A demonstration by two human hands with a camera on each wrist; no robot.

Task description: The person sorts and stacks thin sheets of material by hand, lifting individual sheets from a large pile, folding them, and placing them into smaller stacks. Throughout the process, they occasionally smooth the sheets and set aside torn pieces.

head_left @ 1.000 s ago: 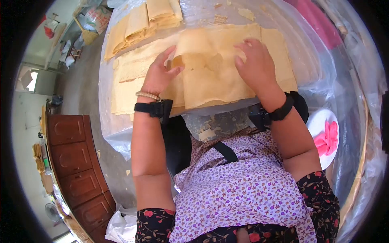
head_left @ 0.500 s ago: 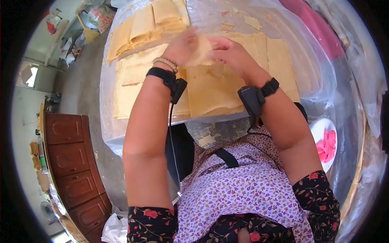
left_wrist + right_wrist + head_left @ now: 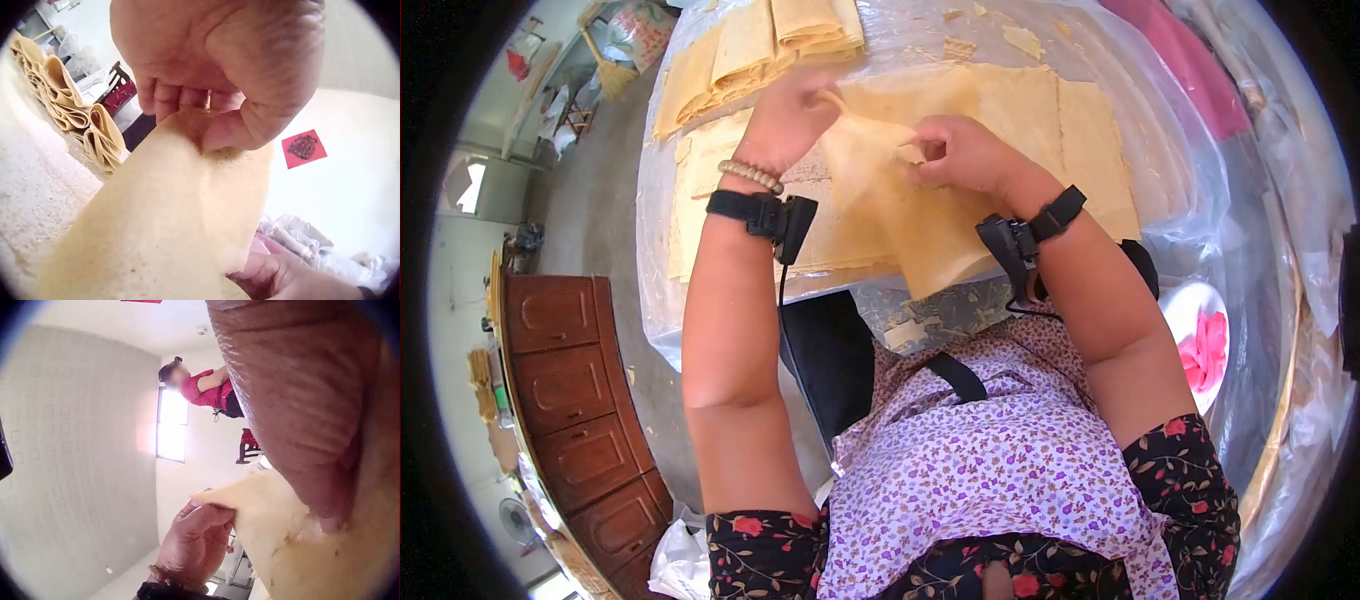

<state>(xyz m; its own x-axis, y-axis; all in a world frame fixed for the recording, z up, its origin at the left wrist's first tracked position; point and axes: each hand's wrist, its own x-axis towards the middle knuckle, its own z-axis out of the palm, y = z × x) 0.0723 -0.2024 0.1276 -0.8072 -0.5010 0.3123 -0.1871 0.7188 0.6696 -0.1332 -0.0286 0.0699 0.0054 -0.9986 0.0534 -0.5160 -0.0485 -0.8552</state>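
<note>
Where both palms pressed flat a second ago, I see fingers of left hand (image 3: 788,112) and right hand (image 3: 965,152) pinching one sheet (image 3: 900,225), peeled free of the stack (image 3: 1090,130) beneath them.

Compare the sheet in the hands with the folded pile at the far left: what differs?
The lifted sheet is single and unfolded; the folded pile holds several sheets doubled over. The sheet hangs pinched by the left hand and right hand; the pile lies untouched. Both are thin and pale tan.
</note>
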